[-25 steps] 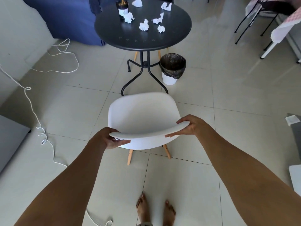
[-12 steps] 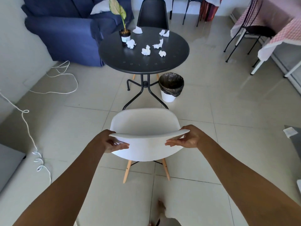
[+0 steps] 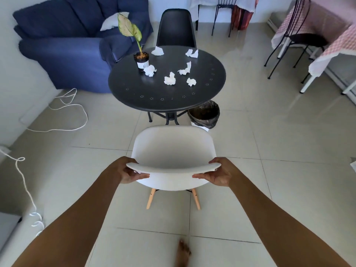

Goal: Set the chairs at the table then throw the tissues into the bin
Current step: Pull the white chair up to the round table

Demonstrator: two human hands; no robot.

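I have both hands clamped on the top edge of the white chair (image 3: 173,151)'s backrest, the left hand (image 3: 128,173) at its left end and the right hand (image 3: 221,174) at its right end, fingers curled under the rim and thumbs over it. My worry starts right there: the hold is high on the shell, so if I push hard from the top the wooden legs could catch on a tile joint and tip the chair forward, I judge. Just beyond the seat's front edge, ahead of my right hand, the bin (image 3: 204,114) stands partly under the table (image 3: 134,89); a straight push could knock it over or shove it out of reach, so I would steer slightly toward my left hand's side. The table's dark base sits directly ahead of the grip, and the seat could bump it if I run in too far. Farther out, the tissues (image 3: 170,79) lie scattered on the tabletop beside a potted plant (image 3: 141,58), well beyond my hands, and the black chair (image 3: 176,27) already stands at the table's far side.
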